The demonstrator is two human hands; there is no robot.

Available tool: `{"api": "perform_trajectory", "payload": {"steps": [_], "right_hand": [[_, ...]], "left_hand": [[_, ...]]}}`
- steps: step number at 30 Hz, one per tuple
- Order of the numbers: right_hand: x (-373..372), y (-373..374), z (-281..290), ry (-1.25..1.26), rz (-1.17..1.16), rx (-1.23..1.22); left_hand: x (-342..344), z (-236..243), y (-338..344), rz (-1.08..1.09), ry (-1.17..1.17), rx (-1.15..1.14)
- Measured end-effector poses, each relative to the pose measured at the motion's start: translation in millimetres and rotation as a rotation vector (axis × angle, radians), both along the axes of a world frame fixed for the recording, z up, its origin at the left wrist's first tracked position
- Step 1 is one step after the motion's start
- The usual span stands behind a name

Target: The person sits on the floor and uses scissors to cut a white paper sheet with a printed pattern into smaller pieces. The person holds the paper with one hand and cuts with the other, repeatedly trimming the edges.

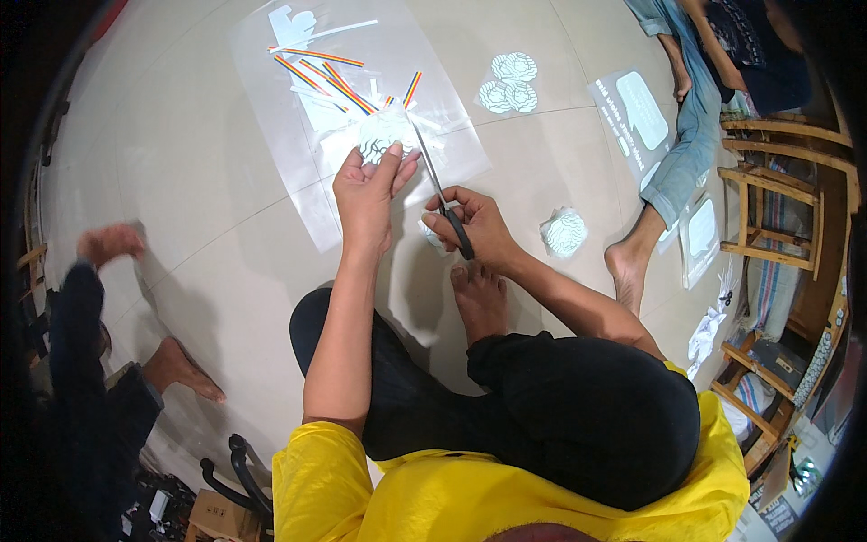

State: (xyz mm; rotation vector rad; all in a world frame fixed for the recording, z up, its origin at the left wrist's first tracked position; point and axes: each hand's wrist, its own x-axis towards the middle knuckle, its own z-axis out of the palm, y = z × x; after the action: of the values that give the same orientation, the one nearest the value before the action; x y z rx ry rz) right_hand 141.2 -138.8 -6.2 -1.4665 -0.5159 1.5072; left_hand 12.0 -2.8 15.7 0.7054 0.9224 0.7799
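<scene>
My left hand (366, 190) pinches a pale sticker cutout (384, 131) with a wavy, petal-like pattern, over a translucent sheet (280, 108) on the floor. My right hand (465, 221) grips black-handled scissors (429, 163), whose blades point up to the cutout's right edge. Rainbow-striped strips (316, 63) and white scraps (291, 25) lie on the sheet above. Three similar cutouts (506, 86) form a group on the tiles to the upper right; another (564, 230) lies right of my right hand, and one is partly hidden behind it.
Other people's legs (673, 167) and bare feet (181, 366) are at both sides. Printed pale sheets (632, 126) lie at the right, beside stacked wooden chairs (777, 190) and sacks. A cardboard box (226, 515) and black tubular frames (244, 470) are at lower left.
</scene>
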Motion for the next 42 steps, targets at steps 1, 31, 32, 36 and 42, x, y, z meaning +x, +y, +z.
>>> {"api": "perform_trajectory", "payload": {"steps": [1,31,32,36,42], "right_hand": [[0,0,-1,0.002,-0.003,-0.001],[5,14,3,0.082,-0.047,0.040],[4,14,3,0.083,-0.051,0.043],[4,13,2,0.074,-0.075,0.050],[12,12,0,0.032,-0.088,0.074]], "left_hand": [[1,1,0,0.001,-0.004,0.000],[4,7,-3,0.003,-0.004,-0.021],[4,8,-3,0.003,-0.005,-0.020],[3,5,-2,0.008,-0.001,-0.017],[2,4,-2,0.013,-0.018,-0.008]]}}
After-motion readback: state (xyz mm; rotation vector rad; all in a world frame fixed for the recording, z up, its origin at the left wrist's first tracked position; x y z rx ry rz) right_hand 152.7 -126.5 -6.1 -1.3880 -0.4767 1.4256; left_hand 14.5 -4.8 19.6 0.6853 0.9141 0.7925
